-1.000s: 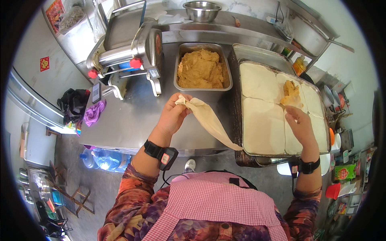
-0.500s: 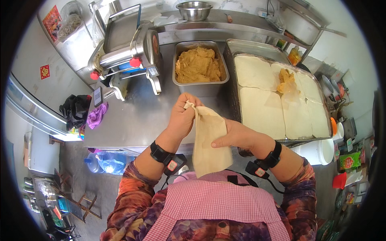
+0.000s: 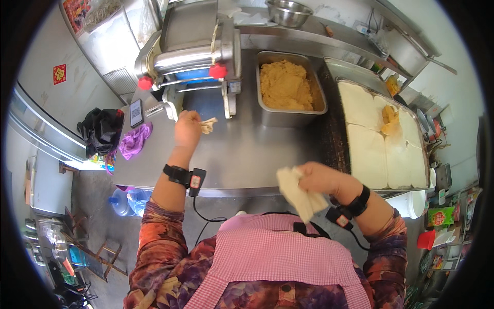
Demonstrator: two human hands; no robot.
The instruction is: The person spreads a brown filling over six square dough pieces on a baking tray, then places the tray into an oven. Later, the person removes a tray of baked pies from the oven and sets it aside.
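My left hand (image 3: 188,129) is closed on a small scrap of dough (image 3: 208,125), just in front of a dough roller machine (image 3: 190,62) with red knobs. Beyond the counter's front edge, my right hand (image 3: 324,180) grips a larger pale dough sheet (image 3: 298,195), which hangs folded from the fingers. A deep steel pan (image 3: 293,119) of yellow-brown filling (image 3: 286,85) stands on the counter between the machine and a large tray. Flat dough sheets (image 3: 366,154) cover that tray (image 3: 337,149); a lump of filling (image 3: 389,121) lies on top of them.
On the left of the steel counter (image 3: 226,165) are a purple cloth (image 3: 135,140), a phone (image 3: 136,113) and a black bag (image 3: 98,131). A steel bowl (image 3: 289,13) rests on the back shelf. White buckets (image 3: 409,205) stand below the tray.
The dough sheet has been torn in two. My left hand has moved left and forward with the small scrap, while my right hand keeps the larger piece. The view has shifted left.
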